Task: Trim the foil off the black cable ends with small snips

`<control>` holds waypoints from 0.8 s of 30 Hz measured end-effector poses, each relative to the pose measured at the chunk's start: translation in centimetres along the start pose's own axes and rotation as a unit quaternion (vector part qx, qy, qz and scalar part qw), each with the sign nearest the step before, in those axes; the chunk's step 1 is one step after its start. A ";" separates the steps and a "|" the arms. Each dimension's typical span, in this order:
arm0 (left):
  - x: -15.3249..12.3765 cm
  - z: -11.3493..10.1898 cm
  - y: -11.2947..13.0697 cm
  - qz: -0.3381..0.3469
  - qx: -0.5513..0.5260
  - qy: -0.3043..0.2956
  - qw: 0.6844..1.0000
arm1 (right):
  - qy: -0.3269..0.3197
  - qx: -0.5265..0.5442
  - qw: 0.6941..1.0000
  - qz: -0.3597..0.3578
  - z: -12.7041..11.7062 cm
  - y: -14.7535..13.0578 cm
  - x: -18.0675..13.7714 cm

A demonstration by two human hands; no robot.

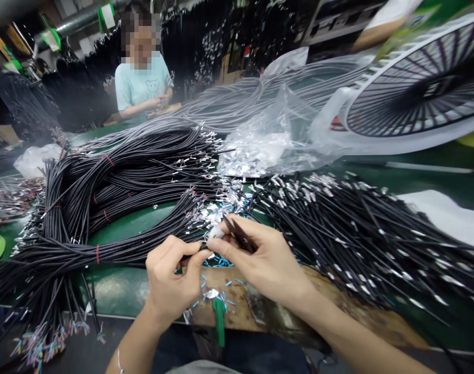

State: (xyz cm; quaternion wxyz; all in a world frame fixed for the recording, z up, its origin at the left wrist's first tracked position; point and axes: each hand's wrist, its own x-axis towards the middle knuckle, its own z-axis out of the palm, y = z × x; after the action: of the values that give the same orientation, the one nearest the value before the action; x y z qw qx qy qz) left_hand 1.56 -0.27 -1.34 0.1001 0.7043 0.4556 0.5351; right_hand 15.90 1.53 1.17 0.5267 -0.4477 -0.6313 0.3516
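My left hand (pixel 174 278) is closed, thumb and forefinger pinching a black cable (pixel 195 249) near its end. Against it presses my right hand (pixel 266 254), whose thumb and forefinger meet at the cable's tip. A white wrap (pixel 216 232) covers the right forefinger's tip. Tucked in the right palm is a dark two-pronged tool (pixel 240 235), its points up and to the left; whether it is tweezers or snips I cannot tell. The fingers hide most of the cable end. Below lie blue sleeve offcuts (pixel 229 283) and foil scraps (pixel 212 294) on a wooden board (pixel 240 317).
Bundled black cables (pixel 143 234) with red ties fill the left. Loose black cables (pixel 338 234) with silvery ends lie right. Behind are a clear plastic bag (pixel 275 140), grey cables (pixel 237 98) and a fan (pixel 427 88). Across the table is a person (pixel 143 85).
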 end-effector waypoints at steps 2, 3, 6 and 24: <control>0.2 -0.2 -0.1 -0.007 -0.001 -0.025 1.000 | -0.017 0.044 0.998 0.035 -0.1 0.2 0.2; 0.4 -0.3 -0.2 -0.013 -0.001 -0.043 0.999 | -0.035 0.070 0.996 0.051 -0.2 0.2 0.3; 0.8 -0.8 -0.3 -0.037 -0.002 -0.100 0.994 | -0.093 0.132 0.985 0.068 -0.2 0.5 0.8; 0.9 -0.8 0.1 -0.104 0.015 -0.090 0.990 | -0.053 -0.104 0.985 -0.129 0.5 0.6 1.1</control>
State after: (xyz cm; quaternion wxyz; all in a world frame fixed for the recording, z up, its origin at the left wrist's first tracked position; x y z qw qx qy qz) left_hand 0.96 0.06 -0.33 0.1849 0.6998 0.5237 0.4492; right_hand 15.48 2.84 0.87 0.4840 -0.3961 -0.7437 0.2361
